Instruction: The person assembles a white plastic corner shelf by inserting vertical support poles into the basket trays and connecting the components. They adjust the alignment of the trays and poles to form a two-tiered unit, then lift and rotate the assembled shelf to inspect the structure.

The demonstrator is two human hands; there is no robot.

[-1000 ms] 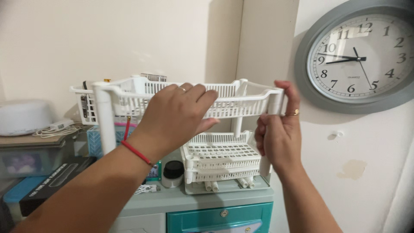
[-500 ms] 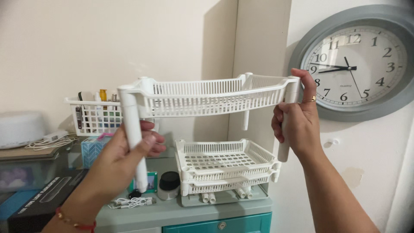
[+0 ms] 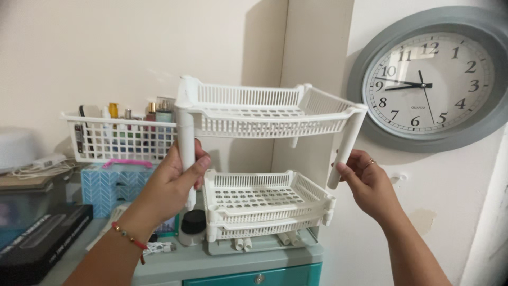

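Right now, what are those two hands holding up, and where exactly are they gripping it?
A white slotted rack tier, held by its legs: the left hand wraps the front-left leg, the right hand pinches the front-right leg near its bottom.

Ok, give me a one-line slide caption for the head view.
Left hand and right hand hold a white legged basket tier above stacked white tiers.

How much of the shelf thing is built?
Done: legs are fitted on the top tray. In hand: the left hand and right hand each hold a leg, keeping it in the air. Left: it isn't joined to the stacked trays below.
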